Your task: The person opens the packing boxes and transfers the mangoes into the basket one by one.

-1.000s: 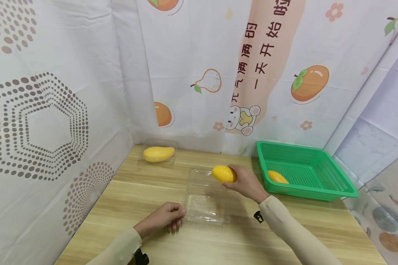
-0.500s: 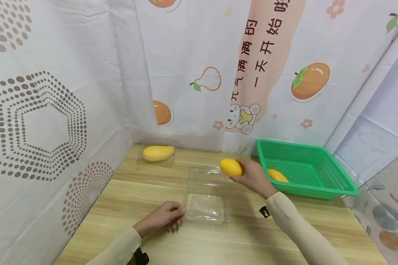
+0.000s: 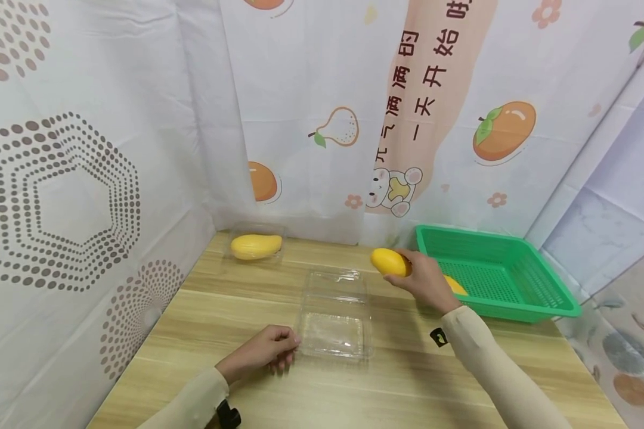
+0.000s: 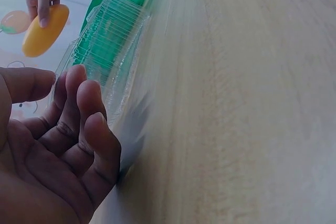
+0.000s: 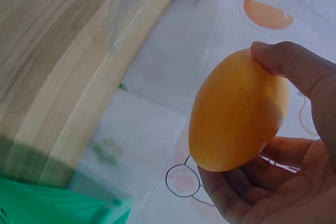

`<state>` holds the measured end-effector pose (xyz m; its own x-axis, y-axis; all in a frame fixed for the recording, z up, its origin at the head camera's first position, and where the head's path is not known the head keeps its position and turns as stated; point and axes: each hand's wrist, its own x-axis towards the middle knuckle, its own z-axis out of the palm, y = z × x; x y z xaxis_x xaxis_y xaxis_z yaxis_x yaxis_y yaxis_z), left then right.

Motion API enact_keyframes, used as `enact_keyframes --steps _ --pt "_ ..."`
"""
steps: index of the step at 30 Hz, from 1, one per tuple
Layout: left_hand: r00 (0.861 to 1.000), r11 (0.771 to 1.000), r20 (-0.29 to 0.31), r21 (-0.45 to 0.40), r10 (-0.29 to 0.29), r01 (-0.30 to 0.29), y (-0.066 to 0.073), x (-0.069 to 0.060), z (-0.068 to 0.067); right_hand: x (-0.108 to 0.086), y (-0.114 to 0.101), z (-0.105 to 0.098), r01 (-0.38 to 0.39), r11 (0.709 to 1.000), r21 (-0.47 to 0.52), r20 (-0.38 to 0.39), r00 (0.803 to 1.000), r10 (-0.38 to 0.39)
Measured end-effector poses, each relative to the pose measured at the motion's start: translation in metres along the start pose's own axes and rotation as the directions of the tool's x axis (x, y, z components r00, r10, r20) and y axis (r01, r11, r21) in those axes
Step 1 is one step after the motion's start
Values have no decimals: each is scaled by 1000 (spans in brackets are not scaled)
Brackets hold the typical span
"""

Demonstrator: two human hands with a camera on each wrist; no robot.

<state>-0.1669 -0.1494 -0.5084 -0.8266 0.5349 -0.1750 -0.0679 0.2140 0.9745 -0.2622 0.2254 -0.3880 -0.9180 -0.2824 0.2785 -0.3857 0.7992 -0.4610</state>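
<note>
In the head view my right hand (image 3: 425, 280) holds a yellow-orange mango (image 3: 389, 262) above the table, by the green basket's left side. The right wrist view shows the thumb on one side of this mango (image 5: 236, 111) and curled fingers on the other; small dark specks dot its skin. My left hand (image 3: 265, 351) is at the near left edge of a clear plastic clamshell box (image 3: 333, 333), which lies opened flat. In the left wrist view, the thumb and index fingertip of the left hand (image 4: 58, 140) meet at the box's edge (image 4: 113, 35).
A green plastic basket (image 3: 515, 307) stands at the back right, with another mango (image 3: 455, 286) inside. At the back left, a clear box (image 3: 281, 229) contains a yellow mango (image 3: 256, 246). Printed curtains (image 3: 300, 71) hang behind and beside the wooden table (image 3: 204, 310).
My right hand has carried the mango right and slightly farther back, away from above the opened box and toward the basket. The left hand has stayed at the box's edge.
</note>
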Motion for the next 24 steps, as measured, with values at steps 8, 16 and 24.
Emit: enact_keyframes --steps 8,16,24 --pt "1000 1000 -6 13 -2 2 1 -1 0 2 8 -10 -36 999 -26 -27 999 35" --pt "1000 1000 2 15 6 -6 0 0 0 0 22 -20 -102 995 -15 -24 995 101" --pt "1000 1000 0 16 10 -10 2 0 0 -1 38 -29 -120 993 -23 -36 992 119"
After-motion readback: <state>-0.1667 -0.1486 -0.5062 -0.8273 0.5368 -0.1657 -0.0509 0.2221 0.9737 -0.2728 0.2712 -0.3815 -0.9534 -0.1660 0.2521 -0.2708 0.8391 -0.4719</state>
